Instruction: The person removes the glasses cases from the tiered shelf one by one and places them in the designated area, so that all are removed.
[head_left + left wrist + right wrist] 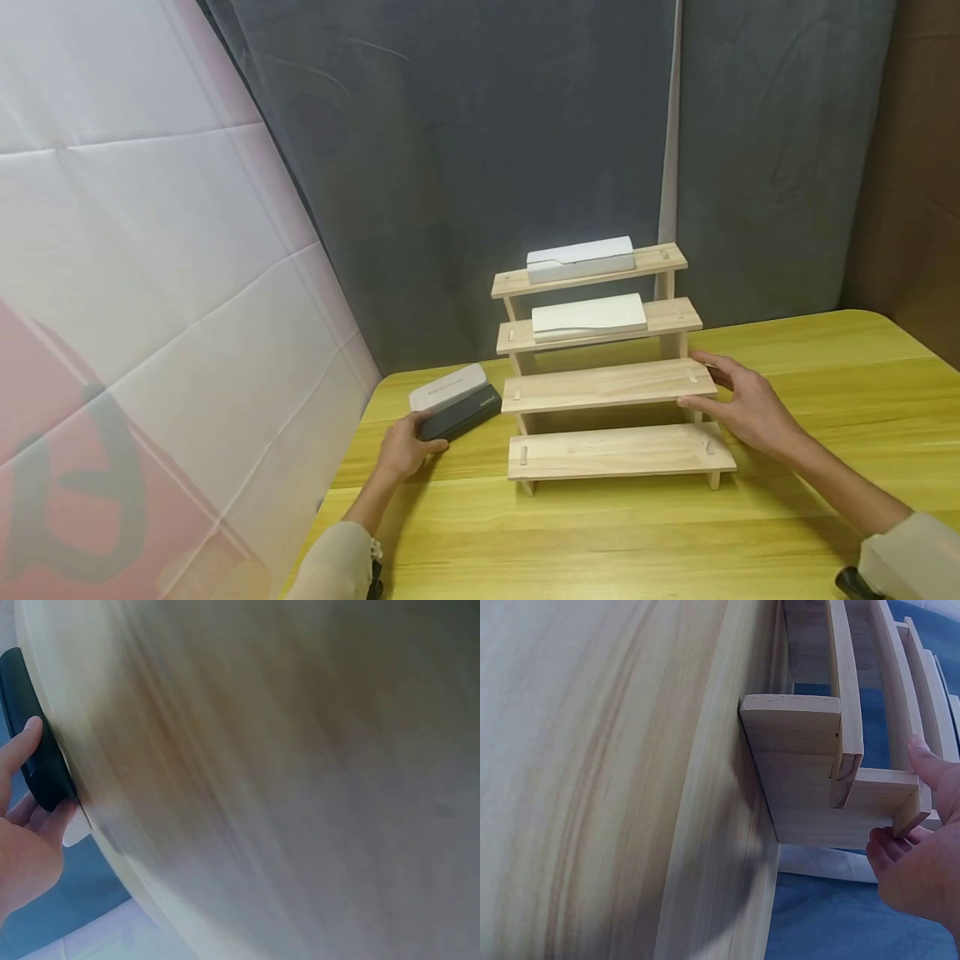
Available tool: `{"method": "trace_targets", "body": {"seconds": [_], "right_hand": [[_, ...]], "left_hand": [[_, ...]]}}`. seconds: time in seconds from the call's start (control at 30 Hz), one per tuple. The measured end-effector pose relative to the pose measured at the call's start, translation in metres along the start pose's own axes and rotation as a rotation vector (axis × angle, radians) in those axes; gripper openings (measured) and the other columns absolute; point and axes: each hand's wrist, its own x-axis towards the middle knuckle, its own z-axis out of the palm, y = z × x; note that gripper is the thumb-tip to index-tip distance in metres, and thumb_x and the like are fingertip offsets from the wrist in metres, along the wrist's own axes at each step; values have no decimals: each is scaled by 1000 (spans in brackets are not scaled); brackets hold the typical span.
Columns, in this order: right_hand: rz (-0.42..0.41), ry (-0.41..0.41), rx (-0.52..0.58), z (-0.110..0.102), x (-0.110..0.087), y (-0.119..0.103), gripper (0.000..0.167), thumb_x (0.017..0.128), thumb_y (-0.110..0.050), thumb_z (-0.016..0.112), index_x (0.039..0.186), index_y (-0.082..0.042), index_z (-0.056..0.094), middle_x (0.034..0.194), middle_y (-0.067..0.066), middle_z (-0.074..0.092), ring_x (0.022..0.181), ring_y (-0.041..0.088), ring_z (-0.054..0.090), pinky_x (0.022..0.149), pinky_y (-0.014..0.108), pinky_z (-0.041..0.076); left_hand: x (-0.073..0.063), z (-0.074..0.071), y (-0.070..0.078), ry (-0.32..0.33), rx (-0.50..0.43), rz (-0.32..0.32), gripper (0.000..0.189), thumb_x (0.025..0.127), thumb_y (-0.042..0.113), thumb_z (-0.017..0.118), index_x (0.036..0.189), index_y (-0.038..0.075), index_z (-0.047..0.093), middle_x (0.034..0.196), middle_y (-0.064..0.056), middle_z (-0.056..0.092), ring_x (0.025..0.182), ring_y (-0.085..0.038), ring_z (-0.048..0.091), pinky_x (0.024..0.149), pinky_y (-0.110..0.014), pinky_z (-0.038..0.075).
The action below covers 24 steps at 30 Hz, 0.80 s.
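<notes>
Rack (pixel 600 387): pale grained wood, four-tiered, square-edged. One white case (pixel 581 261) is sitting on the top tier, a second white case (pixel 589 317) on the next. Table (pixel 600 542): yellow-streaked wood, extending well in front of the rack; grey curtain (pixel 487 150) hanging behind. Right hand (pixel 756 410) is gripping the second-lowest tier's right end. Left hand (pixel 402 447) is pinching the black case (pixel 463 412) between thumb and fingers. Black case is showing a slim, oblong form with small pale lettering, left of the rack, just beside a pale box (pixel 447 387).
</notes>
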Motion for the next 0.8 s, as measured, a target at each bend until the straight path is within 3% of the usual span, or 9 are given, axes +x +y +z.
{"method": "trace_targets", "body": {"seconds": [0.43,0.8], "right_hand": [[5,-2,-3,-1,-1,-1,82,95,-25,83,157,8,41,156,37,43,135,62,47,109,65,43],[-1,2,11,0,0,-1,81,95,-24,83,157,9,42,156,37,43,137,61,46,109,63,42]], "left_hand": [[-3,1,6,49,37,-8,64,81,17,94,137,0,69,133,-25,69,123,-46,64,104,-58,51],[-5,4,12,151,118,-44,58,78,16,96,129,0,74,120,-24,75,110,-46,70,95,-58,55]]}}
